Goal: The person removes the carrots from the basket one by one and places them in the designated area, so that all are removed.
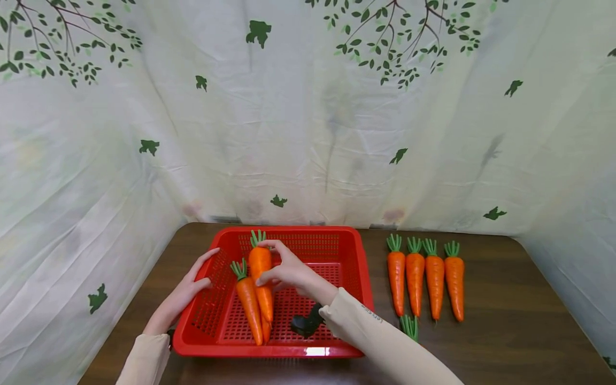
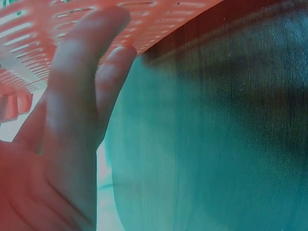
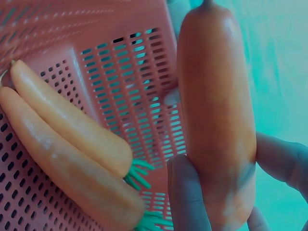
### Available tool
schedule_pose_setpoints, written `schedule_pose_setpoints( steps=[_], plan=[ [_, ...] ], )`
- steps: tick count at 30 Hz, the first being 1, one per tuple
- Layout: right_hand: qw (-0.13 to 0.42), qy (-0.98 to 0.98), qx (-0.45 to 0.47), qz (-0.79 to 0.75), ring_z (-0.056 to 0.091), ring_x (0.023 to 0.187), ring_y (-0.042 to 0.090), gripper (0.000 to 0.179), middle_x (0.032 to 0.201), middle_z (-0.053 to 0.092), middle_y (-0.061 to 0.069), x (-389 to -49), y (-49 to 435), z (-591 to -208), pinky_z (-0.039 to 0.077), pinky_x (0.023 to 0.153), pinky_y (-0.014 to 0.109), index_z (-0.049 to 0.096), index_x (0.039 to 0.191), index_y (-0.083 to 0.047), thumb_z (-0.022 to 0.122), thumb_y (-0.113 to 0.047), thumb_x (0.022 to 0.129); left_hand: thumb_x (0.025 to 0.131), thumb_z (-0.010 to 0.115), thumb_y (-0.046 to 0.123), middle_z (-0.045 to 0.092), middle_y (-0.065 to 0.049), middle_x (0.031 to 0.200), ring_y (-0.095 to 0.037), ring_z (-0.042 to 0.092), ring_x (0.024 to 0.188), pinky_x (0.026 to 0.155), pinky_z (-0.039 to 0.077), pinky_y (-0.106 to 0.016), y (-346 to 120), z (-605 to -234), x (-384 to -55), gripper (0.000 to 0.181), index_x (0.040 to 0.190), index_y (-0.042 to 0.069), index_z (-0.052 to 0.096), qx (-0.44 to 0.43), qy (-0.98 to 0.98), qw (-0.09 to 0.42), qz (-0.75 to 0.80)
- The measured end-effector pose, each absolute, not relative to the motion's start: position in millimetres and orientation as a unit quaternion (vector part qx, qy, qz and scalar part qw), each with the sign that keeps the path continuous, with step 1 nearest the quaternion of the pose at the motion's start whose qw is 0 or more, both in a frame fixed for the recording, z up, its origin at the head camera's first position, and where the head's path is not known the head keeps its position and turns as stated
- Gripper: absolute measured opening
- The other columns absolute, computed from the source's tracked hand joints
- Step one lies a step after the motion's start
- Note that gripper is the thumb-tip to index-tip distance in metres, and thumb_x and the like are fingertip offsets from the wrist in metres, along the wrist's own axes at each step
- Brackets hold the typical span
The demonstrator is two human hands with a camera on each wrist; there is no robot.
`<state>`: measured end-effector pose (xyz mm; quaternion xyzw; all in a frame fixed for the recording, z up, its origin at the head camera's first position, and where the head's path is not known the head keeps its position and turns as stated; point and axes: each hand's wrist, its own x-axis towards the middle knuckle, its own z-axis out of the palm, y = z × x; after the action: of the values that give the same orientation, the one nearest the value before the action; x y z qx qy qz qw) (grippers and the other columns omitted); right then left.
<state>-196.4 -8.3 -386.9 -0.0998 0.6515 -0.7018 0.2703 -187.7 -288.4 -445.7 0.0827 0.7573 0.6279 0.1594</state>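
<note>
My right hand (image 1: 289, 270) pinches an orange carrot (image 1: 261, 262) with a green top, over the left half of a red perforated basket (image 1: 353, 251). In the right wrist view the held carrot (image 3: 216, 96) stands between thumb and fingers, its tip upward. Two more carrots lie side by side on the basket floor: a nearer carrot (image 1: 248, 305) and a second carrot (image 3: 72, 120), mostly covered by the held one in the head view. My left hand (image 1: 180, 294) holds the basket's left rim, thumb over it; its fingers (image 2: 72, 72) lie against the outer wall.
Right of the basket, several carrots (image 1: 435, 280) stand in a row on the brown wooden table (image 1: 505, 321), tops away from me. Another green carrot top (image 1: 409, 327) shows beyond my right sleeve (image 1: 385, 334). A pale leaf-print curtain (image 1: 308, 133) hangs behind the table.
</note>
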Motion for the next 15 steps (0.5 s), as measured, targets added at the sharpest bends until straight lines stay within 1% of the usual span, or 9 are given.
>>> schedule_pose_setpoints(
  steps=[2,7,12,15],
  plan=[
    [0.269,0.651,-0.102,-0.703,0.062,0.067,0.026,0.068,0.128,0.037,0.008,-194.7,-3.6,-384.8,0.056,0.058,0.039,0.045,0.133,-0.016,0.069,0.008,0.075,0.09,0.037,-0.003,0.026,-0.027,0.141,-0.037,0.056,0.101,0.076,0.053,-0.045,-289.0,-446.3,-187.8,0.071,0.152,0.026,0.015,0.083,0.756,0.159,0.629],
    [0.26,0.652,-0.109,-0.704,0.063,0.073,0.026,0.065,0.129,0.037,0.01,-189.7,9.1,-379.5,0.056,0.06,0.039,0.044,0.132,-0.017,0.069,0.006,0.076,0.091,0.037,-0.003,0.025,-0.027,0.142,-0.038,0.056,0.102,0.076,0.053,-0.046,-289.3,-446.6,-187.5,0.071,0.152,0.025,0.014,0.086,0.755,0.159,0.63],
    [0.252,0.652,-0.118,-0.706,0.064,0.078,0.026,0.065,0.129,0.037,0.01,-184.4,23.7,-375.0,0.056,0.061,0.04,0.043,0.132,-0.017,0.069,0.003,0.076,0.09,0.038,-0.003,0.023,-0.027,0.143,-0.035,0.056,0.102,0.076,0.053,-0.046,-289.3,-446.2,-186.9,0.072,0.152,0.025,0.014,0.083,0.756,0.161,0.629],
    [0.247,0.652,-0.122,-0.706,0.064,0.08,0.026,0.062,0.129,0.037,0.01,-181.7,33.2,-373.2,0.056,0.062,0.04,0.043,0.131,-0.017,0.069,0.001,0.077,0.09,0.039,-0.003,0.025,-0.025,0.143,-0.034,0.056,0.101,0.076,0.054,-0.046,-289.3,-445.2,-186.7,0.072,0.151,0.027,0.015,0.073,0.758,0.161,0.628]
  ],
)
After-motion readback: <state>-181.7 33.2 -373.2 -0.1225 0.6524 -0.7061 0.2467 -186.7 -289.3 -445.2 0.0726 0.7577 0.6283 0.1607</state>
